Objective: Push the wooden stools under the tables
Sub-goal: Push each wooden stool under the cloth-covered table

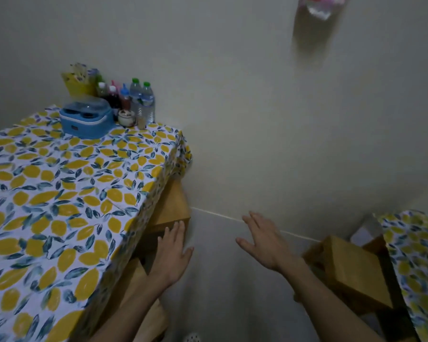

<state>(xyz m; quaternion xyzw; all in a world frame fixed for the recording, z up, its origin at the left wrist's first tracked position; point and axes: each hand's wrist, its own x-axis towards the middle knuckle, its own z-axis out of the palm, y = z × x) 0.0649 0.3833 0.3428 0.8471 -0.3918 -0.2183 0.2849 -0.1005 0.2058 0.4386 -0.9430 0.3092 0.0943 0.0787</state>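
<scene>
Head view: left hand (172, 253) flat on stool (172, 206); right hand (265, 243) apart.

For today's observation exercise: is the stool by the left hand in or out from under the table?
Mostly in: the stool sits under the tablecloth edge, left hand against it.

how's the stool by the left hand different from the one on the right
The left stool sits mostly tucked under the left table, with the left hand flat on its edge. The right stool stands largely out in the open beside the right table, and the right hand hovers clear of it. Both are light wood.
</scene>
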